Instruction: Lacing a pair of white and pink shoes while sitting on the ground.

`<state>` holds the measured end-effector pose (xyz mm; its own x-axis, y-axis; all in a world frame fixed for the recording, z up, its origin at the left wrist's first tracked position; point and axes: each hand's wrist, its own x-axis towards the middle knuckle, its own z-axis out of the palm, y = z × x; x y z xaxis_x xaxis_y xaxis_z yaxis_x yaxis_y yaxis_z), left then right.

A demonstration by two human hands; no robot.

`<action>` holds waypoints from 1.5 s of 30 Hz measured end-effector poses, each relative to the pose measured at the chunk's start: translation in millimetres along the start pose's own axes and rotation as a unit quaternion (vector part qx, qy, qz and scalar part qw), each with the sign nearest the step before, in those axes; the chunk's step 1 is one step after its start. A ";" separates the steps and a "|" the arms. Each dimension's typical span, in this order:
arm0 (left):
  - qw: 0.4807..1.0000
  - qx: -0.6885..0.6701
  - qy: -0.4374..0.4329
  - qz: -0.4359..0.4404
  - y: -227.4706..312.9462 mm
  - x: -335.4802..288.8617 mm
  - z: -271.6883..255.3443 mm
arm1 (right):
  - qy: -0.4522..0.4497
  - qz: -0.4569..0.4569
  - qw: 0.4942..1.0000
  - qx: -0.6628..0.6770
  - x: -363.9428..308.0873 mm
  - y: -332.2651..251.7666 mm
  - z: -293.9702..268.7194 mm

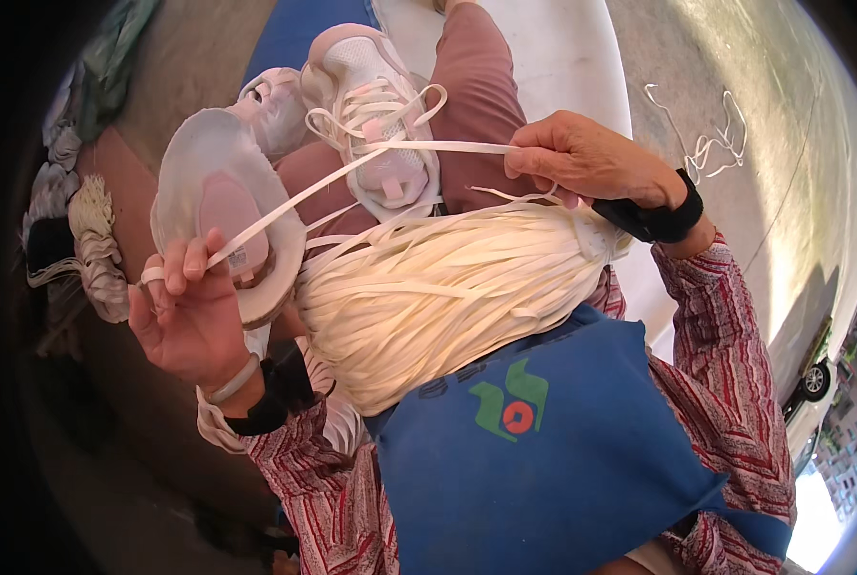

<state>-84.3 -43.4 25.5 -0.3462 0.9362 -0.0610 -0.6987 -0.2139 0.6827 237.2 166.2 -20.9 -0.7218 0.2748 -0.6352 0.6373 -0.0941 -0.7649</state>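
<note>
A white and pink sneaker (390, 158) rests between my legs, its cream lace threaded through the upper eyelets with loops standing out at both sides. My right hand (591, 158) pinches one lace end between thumb and fingers, pulled out level to the right of the shoe. The other lace end (289, 203) runs down to the left, where my left hand (191, 311) has it between curled fingers. Both stretches are taut and meet over the shoe. Below them, a thick bundle of cream shoelaces (447, 302) lies across my lap, partly over a blue apron (543, 470).
Left of the laced sneaker are a pale, wide-mouthed shoe piece (194, 158) with a pink inside and another white shoe (277, 103). More bundled laces (93, 225) lie farther left. A loose white lace (708, 144) is on the floor at right. A parked car (813, 380) shows beyond.
</note>
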 end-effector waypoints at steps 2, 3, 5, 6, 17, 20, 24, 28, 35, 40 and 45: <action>0.999 0.019 -0.014 -0.021 -2.5 4.0 9.8 | 0.010 -0.022 0.999 -0.048 0.1 11.1 -0.6; 0.999 0.020 -0.015 -0.022 0.4 3.2 9.2 | 0.018 -0.042 0.994 -0.098 0.8 14.4 -0.9; 0.966 0.246 -0.011 -0.073 7.8 3.0 6.3 | 0.015 -0.038 0.995 -0.090 -0.9 12.5 -1.7; 0.966 0.246 -0.011 -0.074 4.5 3.8 8.8 | 0.033 -0.033 0.996 -0.076 -1.8 12.4 -1.7; 0.668 0.699 -0.085 -0.239 -32.3 10.2 39.2 | 0.053 -0.044 0.993 -0.099 -8.5 7.8 -2.0; 0.628 0.742 -0.090 -0.217 -36.2 11.0 38.5 | 0.052 -0.049 0.992 -0.103 -7.0 7.3 -0.8; 0.666 0.723 -0.030 -0.181 -53.0 13.3 43.1 | 0.049 -0.053 0.995 -0.073 -5.0 4.0 1.6; 0.650 0.748 -0.066 -0.112 -73.4 11.2 39.4 | 0.052 -0.045 0.995 -0.077 -1.4 4.4 2.3; 0.593 0.792 -0.122 -0.079 -81.5 10.3 26.6 | -0.005 -0.034 0.999 -0.022 -5.0 5.5 -2.2; 0.617 0.766 -0.142 -0.110 -76.1 20.4 23.0 | 0.027 -0.035 0.996 0.080 -5.2 6.2 -1.8; 0.635 0.738 -0.163 -0.158 -73.7 22.1 25.3 | 0.075 -0.047 0.995 0.036 -0.1 17.0 -3.4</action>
<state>-24.7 0.1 -7.8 -0.0189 0.9266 -0.3755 0.7304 0.2693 0.6277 249.0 167.9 -33.4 -0.7249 0.4255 -0.5417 0.5443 -0.1281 -0.8290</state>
